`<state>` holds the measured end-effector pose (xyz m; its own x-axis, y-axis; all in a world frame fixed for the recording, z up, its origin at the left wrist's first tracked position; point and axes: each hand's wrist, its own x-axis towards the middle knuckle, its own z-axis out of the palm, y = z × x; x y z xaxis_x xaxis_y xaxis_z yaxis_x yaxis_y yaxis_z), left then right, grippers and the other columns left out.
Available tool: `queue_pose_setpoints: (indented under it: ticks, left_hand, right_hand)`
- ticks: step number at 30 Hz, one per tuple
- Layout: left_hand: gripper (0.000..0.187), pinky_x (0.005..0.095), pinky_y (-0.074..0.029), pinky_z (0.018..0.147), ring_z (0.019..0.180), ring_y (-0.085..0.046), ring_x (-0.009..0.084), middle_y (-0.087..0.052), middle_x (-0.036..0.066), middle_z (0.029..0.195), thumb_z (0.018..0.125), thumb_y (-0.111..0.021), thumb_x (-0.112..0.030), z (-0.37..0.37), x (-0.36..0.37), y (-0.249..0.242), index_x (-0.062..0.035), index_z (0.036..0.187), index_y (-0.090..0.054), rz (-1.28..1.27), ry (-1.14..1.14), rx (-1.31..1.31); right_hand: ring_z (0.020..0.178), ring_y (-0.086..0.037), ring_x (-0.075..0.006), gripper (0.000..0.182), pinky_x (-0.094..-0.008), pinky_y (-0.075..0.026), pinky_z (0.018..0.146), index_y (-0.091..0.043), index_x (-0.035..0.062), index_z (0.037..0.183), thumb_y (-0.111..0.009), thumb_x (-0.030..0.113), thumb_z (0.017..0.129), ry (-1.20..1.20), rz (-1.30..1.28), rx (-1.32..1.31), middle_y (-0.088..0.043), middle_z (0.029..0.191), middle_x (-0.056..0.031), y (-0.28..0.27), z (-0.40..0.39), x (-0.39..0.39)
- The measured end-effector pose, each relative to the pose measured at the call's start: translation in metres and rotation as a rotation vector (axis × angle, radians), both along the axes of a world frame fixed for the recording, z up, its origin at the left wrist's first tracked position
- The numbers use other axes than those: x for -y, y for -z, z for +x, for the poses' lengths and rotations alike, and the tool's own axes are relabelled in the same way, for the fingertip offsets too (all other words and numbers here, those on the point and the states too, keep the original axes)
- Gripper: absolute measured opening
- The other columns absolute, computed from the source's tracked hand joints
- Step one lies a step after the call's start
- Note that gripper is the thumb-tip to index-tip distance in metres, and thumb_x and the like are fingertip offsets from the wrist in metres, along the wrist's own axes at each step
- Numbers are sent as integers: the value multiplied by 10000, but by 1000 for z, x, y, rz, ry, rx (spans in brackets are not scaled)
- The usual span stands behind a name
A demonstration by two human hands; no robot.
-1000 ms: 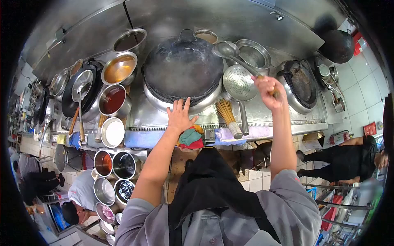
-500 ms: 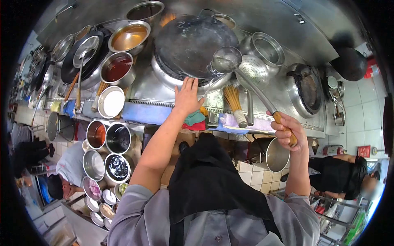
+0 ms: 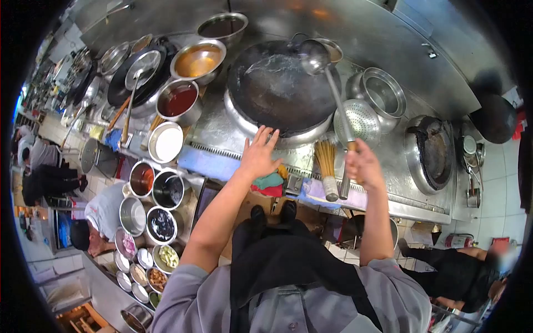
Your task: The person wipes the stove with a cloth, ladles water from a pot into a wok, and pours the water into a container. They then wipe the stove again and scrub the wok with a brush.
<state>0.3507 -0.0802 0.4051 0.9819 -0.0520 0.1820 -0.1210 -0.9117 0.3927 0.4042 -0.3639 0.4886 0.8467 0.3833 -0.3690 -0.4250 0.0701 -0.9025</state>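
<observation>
My right hand [image 3: 363, 164] is wrapped around the wooden handle of a long metal ladle [image 3: 314, 57]. The ladle's bowl is over the back right part of a large dark wok [image 3: 272, 100], which sits on a steel burner ring. Close to the wok's front rim, my left hand [image 3: 261, 151] is stretched out with its fingers apart and nothing in it. Folded cloths [image 3: 267, 183] lie below that hand at the stove's edge. A bamboo wok brush [image 3: 326, 166] stands beside the right hand, and a perforated strainer [image 3: 358, 123] lies just beyond it.
Left of the wok are bowls of amber liquid [image 3: 198, 61], red sauce [image 3: 177, 100] and white contents [image 3: 165, 142]. A steel pot [image 3: 383, 94] and another burner [image 3: 430, 152] are at right. Ingredient containers [image 3: 168, 256] stand lower left. One person [image 3: 105, 219] is at left, another [image 3: 455, 277] at right.
The ladle's bowl has moved from the wok's front right to its back right, my right hand shifting inward and forward with it. The left hand stays near the front rim. The view has shifted.
</observation>
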Motion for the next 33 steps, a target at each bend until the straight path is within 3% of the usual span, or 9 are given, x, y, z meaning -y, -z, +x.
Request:
queue_pose_setpoints:
  ticks: [3,5,8,13,17,21,22,25,33]
  left_hand:
    - [536,431,-380,949,1170,-438,337,-456,162,1261,766,-645,-261,-14,-3,-7,-81,1244,-480,-409,64,-1]
    - [460,358,-423,896,1048,-523,349,-518,180,1160,778,-640,-210,-40,-7,2,-51,1193,-520,-417,23,52]
    - [402,366,-428,888,1038,-532,334,-554,182,1105,785,-638,-185,-83,-14,11,-40,1149,-548,-502,-72,-126]
    - [368,363,-431,880,1027,-539,327,-566,184,1083,782,-640,-170,-111,-20,18,-41,1120,-570,-562,-175,-276]
    - [320,357,-456,809,939,-572,297,-573,161,1056,783,-628,-146,-82,-17,12,-39,1080,-576,-410,-96,-97]
    - [251,390,-448,821,928,-556,336,-579,170,996,777,-621,-146,-11,-13,-6,-40,1002,-594,-237,-24,243]
    - [234,392,-451,813,920,-558,334,-585,168,975,781,-621,-169,7,-11,-11,-50,982,-605,-194,-3,330]
    - [220,395,-456,791,905,-561,319,-612,151,919,795,-610,-237,47,-13,12,-75,942,-632,-126,97,87]
    - [211,401,-479,722,809,-589,298,-641,101,841,802,-590,-286,45,-3,11,-102,870,-666,-17,84,91]
  right_hand:
    - [550,-536,-188,505,-305,-438,480,-308,48,1322,-503,95,858,188,-303,217,-554,757,-84,2,50,65]
    - [743,-622,-319,436,-379,-489,648,-414,16,1253,-505,123,839,333,-974,655,-620,891,-185,57,117,115]
    - [466,-481,-137,303,-279,-406,411,-515,30,1112,-491,61,812,405,-1365,981,-525,658,-56,81,190,145]
    - [472,-479,-143,44,-277,-443,442,-476,33,754,-508,21,727,551,-267,-227,-456,553,-35,76,253,156]
    - [476,-444,-128,117,-207,-428,441,-387,22,661,-448,-27,748,600,793,-488,-423,604,-43,71,265,188]
    - [497,-445,-130,67,-212,-431,451,-409,-60,838,-398,-64,772,542,952,-316,-413,638,-52,31,214,171]
    - [506,-448,-132,391,-227,-438,462,-241,-114,1154,-383,-73,792,536,1010,-358,-411,664,-59,23,208,172]
    - [515,-456,-121,64,-222,-437,451,-379,-4,737,-384,-50,780,530,1148,-461,-420,672,-58,-35,159,139]
    - [558,-476,-115,484,-231,-441,512,-147,-133,1198,-434,-57,815,370,1375,-347,-416,702,-46,-93,43,56]
